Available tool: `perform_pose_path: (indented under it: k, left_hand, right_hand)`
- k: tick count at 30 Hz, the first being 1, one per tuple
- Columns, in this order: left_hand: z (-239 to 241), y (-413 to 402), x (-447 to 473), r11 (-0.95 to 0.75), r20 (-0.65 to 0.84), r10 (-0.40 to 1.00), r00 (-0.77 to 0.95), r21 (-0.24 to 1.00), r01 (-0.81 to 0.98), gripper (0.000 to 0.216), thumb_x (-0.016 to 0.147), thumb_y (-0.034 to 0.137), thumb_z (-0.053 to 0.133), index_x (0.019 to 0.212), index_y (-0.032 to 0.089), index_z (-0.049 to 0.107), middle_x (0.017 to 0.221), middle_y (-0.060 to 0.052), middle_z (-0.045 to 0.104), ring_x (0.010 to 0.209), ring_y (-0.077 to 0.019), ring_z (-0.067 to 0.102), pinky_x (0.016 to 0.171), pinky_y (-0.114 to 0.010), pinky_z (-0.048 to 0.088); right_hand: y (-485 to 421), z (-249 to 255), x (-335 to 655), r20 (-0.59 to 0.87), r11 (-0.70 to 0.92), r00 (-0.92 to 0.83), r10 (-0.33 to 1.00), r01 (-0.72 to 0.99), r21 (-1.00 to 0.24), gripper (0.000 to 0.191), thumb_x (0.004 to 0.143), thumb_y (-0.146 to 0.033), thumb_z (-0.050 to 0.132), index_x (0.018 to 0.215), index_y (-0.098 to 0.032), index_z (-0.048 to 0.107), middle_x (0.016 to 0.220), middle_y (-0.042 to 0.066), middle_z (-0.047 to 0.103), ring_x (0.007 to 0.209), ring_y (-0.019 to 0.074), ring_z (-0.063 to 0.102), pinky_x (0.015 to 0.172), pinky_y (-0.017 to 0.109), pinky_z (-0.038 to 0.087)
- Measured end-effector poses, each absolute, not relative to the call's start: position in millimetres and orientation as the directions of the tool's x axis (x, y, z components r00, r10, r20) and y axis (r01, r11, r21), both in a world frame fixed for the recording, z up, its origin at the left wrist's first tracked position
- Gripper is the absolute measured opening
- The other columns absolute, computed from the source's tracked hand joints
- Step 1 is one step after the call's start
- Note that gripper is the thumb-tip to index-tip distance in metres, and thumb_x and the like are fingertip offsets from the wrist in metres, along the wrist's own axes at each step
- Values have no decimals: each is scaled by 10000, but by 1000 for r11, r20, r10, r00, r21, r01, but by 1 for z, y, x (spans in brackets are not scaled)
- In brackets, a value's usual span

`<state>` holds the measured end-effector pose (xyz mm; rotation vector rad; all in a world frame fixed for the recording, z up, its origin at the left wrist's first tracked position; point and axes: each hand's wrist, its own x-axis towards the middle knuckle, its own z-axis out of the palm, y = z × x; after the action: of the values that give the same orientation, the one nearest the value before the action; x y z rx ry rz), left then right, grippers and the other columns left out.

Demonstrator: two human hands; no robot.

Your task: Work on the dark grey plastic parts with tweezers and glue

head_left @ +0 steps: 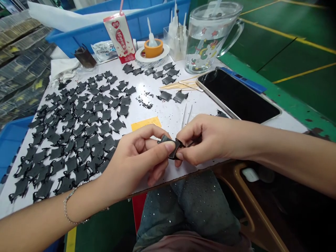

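Observation:
My left hand pinches a small black plastic part between thumb and fingers, just above the table's front edge. My right hand is closed at that part's right end, its fingertips touching the clip-like end. A thin dark piece shows between the right thumb and fingers; its kind is hidden. Many similar black plastic parts lie spread over the left of the white table. Behind my right hand are slim metal tweezers, and a yellow piece of paper lies behind my left fingers.
A smartphone lies at the right, beside wooden sticks. Along the back stand a glass jug of water, tape rolls, a drink carton and a blue bin. Black scraps lie mid-table.

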<state>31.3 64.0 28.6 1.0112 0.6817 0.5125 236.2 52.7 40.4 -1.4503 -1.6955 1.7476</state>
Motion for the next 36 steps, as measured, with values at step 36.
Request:
perform_pose_path:
  k: [36]
  left_hand:
    - [45, 54, 20, -18, -259, 694, 672, 927, 376, 175, 1032, 393, 403, 937, 249, 430, 612, 66, 521, 520, -117, 444, 478, -208, 330]
  right_hand:
    - [63, 36, 251, 106, 133, -86, 991, 454, -881, 424, 995, -333, 372, 657, -204, 593, 638, 3, 550, 634, 148, 488, 639, 313, 374]
